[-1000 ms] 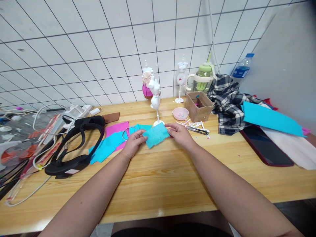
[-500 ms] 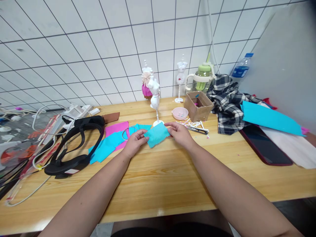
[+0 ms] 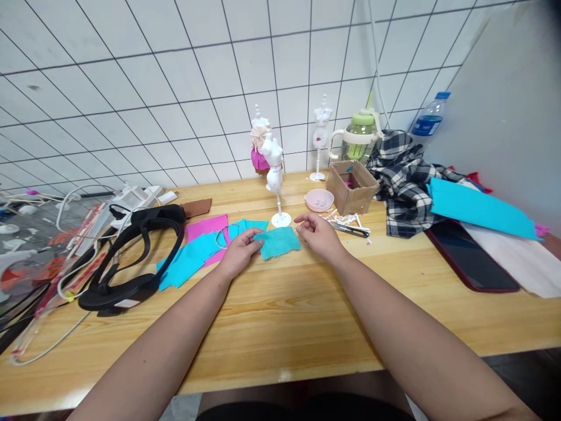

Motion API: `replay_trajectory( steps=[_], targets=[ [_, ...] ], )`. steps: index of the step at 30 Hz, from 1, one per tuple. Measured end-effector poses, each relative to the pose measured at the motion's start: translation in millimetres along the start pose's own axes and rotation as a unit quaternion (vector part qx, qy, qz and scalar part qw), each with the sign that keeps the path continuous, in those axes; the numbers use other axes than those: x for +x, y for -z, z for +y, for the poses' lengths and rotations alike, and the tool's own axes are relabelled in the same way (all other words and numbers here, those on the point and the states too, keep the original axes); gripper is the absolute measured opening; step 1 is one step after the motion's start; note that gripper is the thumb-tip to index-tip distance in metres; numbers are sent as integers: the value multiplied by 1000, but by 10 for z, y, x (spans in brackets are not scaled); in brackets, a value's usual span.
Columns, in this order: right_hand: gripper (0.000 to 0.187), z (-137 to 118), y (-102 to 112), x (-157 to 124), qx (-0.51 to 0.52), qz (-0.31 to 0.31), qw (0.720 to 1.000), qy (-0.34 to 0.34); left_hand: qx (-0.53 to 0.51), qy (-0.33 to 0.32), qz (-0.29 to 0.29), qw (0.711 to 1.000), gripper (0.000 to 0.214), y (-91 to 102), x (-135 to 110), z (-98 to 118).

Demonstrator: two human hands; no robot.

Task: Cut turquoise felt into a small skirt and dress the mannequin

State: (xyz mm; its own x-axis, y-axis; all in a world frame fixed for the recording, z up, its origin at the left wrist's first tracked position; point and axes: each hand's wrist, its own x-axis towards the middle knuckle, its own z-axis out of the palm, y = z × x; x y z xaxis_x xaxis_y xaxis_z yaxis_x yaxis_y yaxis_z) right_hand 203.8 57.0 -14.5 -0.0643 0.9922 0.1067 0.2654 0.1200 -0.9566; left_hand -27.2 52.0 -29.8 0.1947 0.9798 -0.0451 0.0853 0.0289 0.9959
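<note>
A small teal piece of cloth (image 3: 280,242) with a jagged lower edge hangs over the middle of the table. My left hand (image 3: 242,248) pinches its left end between thumb and fingers. At the cloth's right edge, my right hand (image 3: 319,235) has thumb and fingertips slightly apart and holds nothing visible. Just behind the cloth stands a bare white mini dress form (image 3: 274,166) on a round base. Bright blue cloth pieces (image 3: 190,260) and a magenta piece (image 3: 205,227) lie left of my left hand, with a ring-shaped hoop (image 3: 220,238) on them.
A black headset (image 3: 131,263) and cables occupy the left. Behind my right hand are scissors (image 3: 353,230), a pink dish (image 3: 319,200) and a cardboard box (image 3: 353,187). Farther right lie a checked cloth (image 3: 403,181) and a phone (image 3: 473,257). Two more dress forms stand near the wall.
My right hand has let go of the cloth's right corner. That side has dropped, so the cloth now hangs more level and wrinkled from my left hand.
</note>
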Motion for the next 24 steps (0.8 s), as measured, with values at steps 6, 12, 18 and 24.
replay_trajectory(
  steps=[6, 12, 18, 24],
  targets=[
    [39, -21, -37, -38, 51, -30, 998, -8, -37, -4, -3, 999, 34, 28, 14, -46],
    [29, -41, -51, -61, 33, -86, 995, -39, -46, -33, -10, 998, 33, 55, 8, -55],
    [42, -223, -42, -240, -45, -212, 975, 52, 76, -149, -39, 985, 57, -8, -175, 252],
    [31, -352, -97, -368, -111, -204, 969, 79, 69, -43, -117, 990, 46, -75, -249, 352]
  ],
)
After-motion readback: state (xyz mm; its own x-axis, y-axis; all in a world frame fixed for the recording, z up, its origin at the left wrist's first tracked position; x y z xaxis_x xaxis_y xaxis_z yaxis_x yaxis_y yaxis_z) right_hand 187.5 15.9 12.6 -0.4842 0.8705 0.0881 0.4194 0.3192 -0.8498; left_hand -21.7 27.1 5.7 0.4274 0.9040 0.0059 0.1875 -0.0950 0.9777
